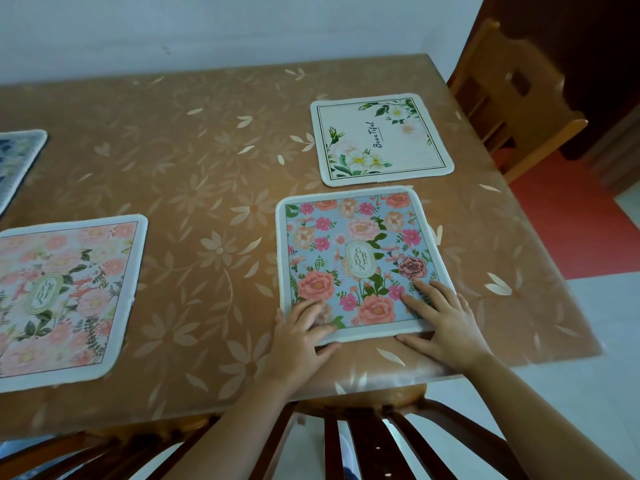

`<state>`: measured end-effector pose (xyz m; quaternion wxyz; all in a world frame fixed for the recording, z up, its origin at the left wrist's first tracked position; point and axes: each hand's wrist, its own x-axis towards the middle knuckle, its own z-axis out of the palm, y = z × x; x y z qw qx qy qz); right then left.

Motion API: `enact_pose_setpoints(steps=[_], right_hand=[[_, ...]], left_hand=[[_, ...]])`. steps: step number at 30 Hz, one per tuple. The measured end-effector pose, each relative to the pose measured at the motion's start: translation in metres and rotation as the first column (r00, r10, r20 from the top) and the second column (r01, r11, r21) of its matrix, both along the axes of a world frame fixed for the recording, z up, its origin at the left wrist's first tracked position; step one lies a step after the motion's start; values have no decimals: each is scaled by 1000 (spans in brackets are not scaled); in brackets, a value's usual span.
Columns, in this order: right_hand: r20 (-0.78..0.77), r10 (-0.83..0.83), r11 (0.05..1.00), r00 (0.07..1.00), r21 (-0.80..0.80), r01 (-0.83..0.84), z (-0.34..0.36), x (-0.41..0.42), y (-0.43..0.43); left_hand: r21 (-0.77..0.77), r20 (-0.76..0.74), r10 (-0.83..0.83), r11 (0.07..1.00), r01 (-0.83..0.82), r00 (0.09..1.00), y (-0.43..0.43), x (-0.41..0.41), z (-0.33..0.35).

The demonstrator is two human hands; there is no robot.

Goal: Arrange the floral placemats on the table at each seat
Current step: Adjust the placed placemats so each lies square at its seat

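Note:
A blue floral placemat lies flat near the table's front edge. My left hand rests on its near left corner, fingers spread on top and thumb at the edge. My right hand presses flat on its near right corner. A cream placemat with white flowers lies just beyond it. A pink floral placemat lies at the left front. A dark blue placemat shows partly at the left edge.
The table wears a brown flowered cover and stands against a white wall. A dark wooden chair back is right below my hands. A light wooden chair stands at the table's right end.

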<state>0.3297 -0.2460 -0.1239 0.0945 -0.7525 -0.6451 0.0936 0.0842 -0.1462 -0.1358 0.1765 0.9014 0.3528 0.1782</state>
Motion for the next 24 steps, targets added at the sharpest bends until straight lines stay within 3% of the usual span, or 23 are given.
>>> enact_pose_setpoints(steps=[6, 12, 15, 20, 24], right_hand=[[-50, 7, 999, 999, 49, -4, -4, 0, -2], [-73, 129, 976, 989, 187, -113, -3, -3, -3], [-111, 152, 966, 982, 226, -124, -1, -2, -2], [-203, 158, 971, 966, 208, -116, 4, 6, 0], [-258, 95, 985, 961, 162, -54, 6, 6, 0]], left_hand=[[54, 36, -55, 997, 53, 998, -2, -1, -3], [128, -67, -91, 987, 99, 994, -4, 1, -5], [59, -59, -80, 995, 83, 995, -3, -3, -5], [-207, 12, 19, 978, -16, 1000, 0, -4, 8], [-269, 56, 83, 961, -65, 995, -1, -4, 11]])
